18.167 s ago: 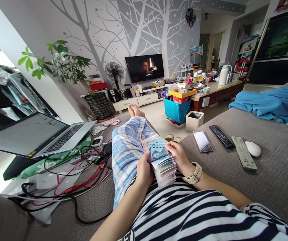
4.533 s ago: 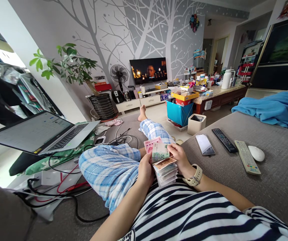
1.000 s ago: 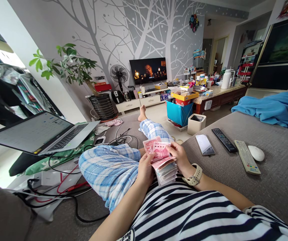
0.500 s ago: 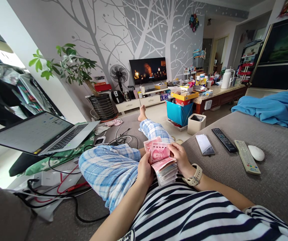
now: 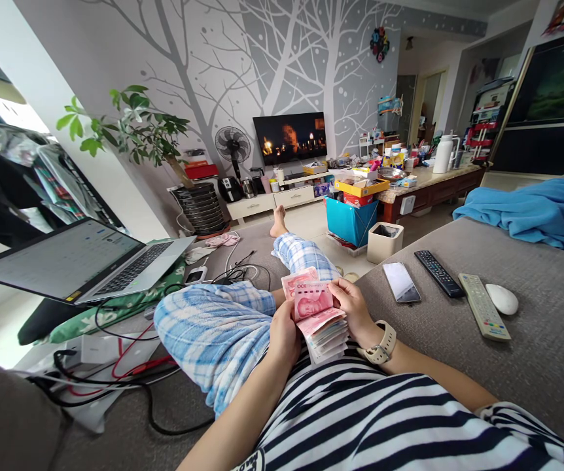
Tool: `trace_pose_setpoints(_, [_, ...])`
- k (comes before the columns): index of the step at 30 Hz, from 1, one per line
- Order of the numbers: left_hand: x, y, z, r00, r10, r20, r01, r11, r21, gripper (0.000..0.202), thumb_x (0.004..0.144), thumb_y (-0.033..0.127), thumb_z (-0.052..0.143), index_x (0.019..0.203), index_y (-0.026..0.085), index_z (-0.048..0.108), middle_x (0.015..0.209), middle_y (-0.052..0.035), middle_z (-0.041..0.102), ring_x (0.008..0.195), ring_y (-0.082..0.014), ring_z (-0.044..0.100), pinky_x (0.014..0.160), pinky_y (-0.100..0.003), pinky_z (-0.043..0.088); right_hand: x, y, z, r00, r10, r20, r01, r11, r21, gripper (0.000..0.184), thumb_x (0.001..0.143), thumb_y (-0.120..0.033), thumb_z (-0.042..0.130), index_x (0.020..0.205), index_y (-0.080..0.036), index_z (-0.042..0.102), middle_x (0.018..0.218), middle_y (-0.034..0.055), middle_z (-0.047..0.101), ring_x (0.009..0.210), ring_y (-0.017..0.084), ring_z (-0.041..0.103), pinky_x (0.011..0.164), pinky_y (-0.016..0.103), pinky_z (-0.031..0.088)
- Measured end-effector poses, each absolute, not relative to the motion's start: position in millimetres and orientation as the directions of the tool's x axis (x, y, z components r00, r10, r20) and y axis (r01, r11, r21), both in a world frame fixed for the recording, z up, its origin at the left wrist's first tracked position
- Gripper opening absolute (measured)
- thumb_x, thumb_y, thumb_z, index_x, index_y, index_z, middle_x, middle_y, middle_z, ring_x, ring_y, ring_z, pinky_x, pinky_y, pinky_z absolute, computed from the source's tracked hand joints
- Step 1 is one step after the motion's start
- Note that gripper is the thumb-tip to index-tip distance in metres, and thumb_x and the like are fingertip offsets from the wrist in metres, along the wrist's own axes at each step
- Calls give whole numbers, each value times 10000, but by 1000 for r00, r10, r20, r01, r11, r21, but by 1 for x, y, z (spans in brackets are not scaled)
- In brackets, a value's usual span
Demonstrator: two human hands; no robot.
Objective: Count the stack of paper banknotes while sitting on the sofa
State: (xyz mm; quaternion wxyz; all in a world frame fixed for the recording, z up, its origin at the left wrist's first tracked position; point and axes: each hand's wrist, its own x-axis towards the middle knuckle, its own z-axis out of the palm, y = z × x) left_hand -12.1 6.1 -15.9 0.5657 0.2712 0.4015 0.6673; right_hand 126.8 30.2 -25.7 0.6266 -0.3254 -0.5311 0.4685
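Observation:
A thick stack of banknotes (image 5: 322, 330) rests over my lap, folded so that pink 100 notes stand up at the far end. My left hand (image 5: 284, 333) is closed round the stack's left side, thumb pressed on the notes. My right hand (image 5: 355, 307), with a beige watch on the wrist, pinches the top pink note (image 5: 313, 299) at its right edge and bends it upward. I sit on a grey sofa (image 5: 532, 353) in a striped shirt and blue checked trousers, left knee bent.
On the sofa to my right lie a phone (image 5: 398, 282), two remotes (image 5: 439, 273) (image 5: 483, 307) and a white mouse (image 5: 502, 299). An open laptop (image 5: 78, 258) sits on a green cushion at left, above tangled cables (image 5: 129, 366). A blue blanket (image 5: 532, 209) lies at far right.
Over the last second the top pink note has been flipped up and pulled slightly toward me by my right fingers. Earlier the top notes were blue, then green; my left knee is now bent.

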Motion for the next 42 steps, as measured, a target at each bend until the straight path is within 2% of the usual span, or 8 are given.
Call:
trace_pose_setpoints(5, [-11, 4, -14, -224, 971, -80, -524, -51, 850, 149, 577, 283, 708, 632, 152, 663, 643, -21, 691, 567, -144, 585, 615, -280, 531, 127, 30, -28, -6, 934, 358, -249, 346, -905, 291, 863, -463, 628, 701, -225, 585, 640, -13, 504, 611, 165, 422, 579, 299, 352])
trace_pose_setpoints(14, [-10, 2, -10, -214, 972, -95, -538, -36, 842, 118, 630, 263, 683, 665, 150, 684, 636, -29, 694, 577, -159, 611, 569, -264, 509, 128, 28, -23, -9, 936, 352, -247, 339, -908, 284, 855, -450, 624, 689, -225, 576, 639, -16, 485, 611, 163, 404, 581, 303, 335])
trace_pose_setpoints(25, [-12, 6, -17, -228, 968, -105, -533, -34, 845, 123, 614, 255, 686, 666, 144, 682, 669, -36, 710, 606, -163, 631, 673, -301, 558, 127, 25, -21, 5, 938, 346, -237, 337, -911, 298, 847, -470, 632, 695, -221, 574, 638, -16, 512, 609, 162, 442, 583, 299, 355])
trace_pose_setpoints(32, [-14, 9, -22, -158, 982, -106, -583, -6, 813, 275, 661, 325, 723, 837, 114, 716, 816, -89, 754, 733, -225, 701, 749, -351, 567, 126, 24, -19, -62, 945, 322, -304, 289, -908, 367, 860, -561, 616, 724, -222, 592, 523, -16, 543, 509, 161, 484, 560, 311, 380])
trace_pose_setpoints(38, [-15, 6, -19, -186, 979, -87, -553, -31, 833, 213, 613, 288, 791, 740, 163, 674, 662, -20, 696, 634, -191, 659, 665, -319, 546, 125, 33, -27, 55, 944, 325, -242, 328, -913, 346, 756, -498, 759, 729, -215, 563, 639, -26, 545, 604, 154, 502, 615, 299, 401])
trace_pose_setpoints(42, [-15, 3, -16, -136, 988, -79, -553, -10, 833, 290, 586, 301, 827, 799, 147, 705, 695, -41, 712, 633, -197, 666, 675, -331, 546, 125, 37, -30, 112, 947, 300, -219, 318, -922, 305, 718, -428, 780, 803, -207, 588, 741, -10, 566, 697, 169, 514, 673, 303, 420])
